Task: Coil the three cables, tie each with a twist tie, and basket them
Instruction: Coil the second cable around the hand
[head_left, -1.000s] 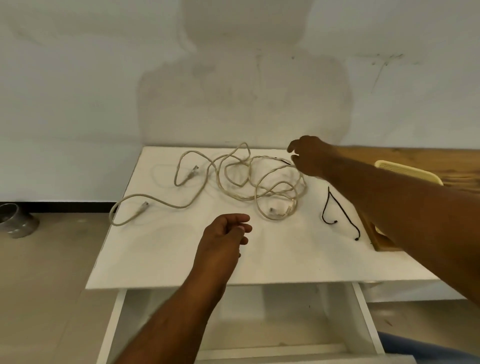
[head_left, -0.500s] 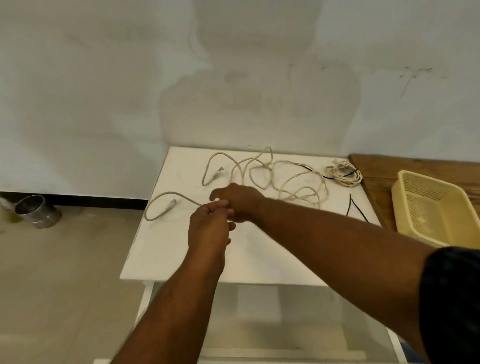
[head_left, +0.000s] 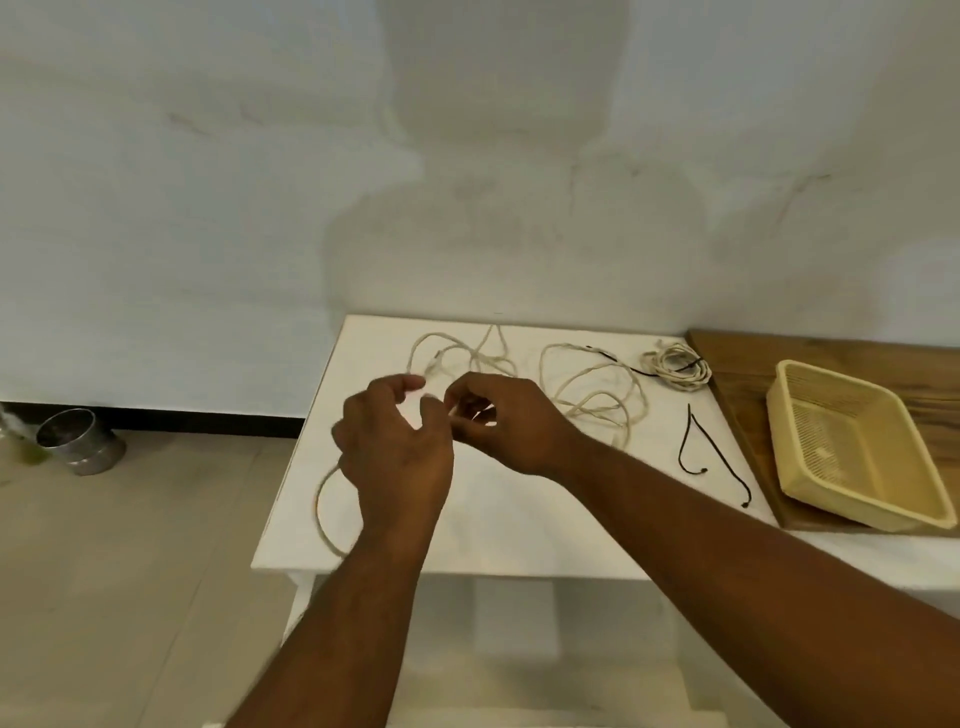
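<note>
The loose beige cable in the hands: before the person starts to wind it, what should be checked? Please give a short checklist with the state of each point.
1. Both hands, left hand and right hand, on the loose beige cable: cannot tell, blurred.
2. Rest of the cable free on the white table: not ok, loops tangled.
3. Free twist tie within reach: ok.
4. Yellow basket empty and open: ok.
5. Coiled cable already in basket: not ok, on the table.

a single head-worn wide-angle view looks forward and down from above the near edge of the white bench (head_left: 519, 519), close over it; the wall fills twelve o'clock, the floor nine, a yellow basket (head_left: 852, 457) three.
</note>
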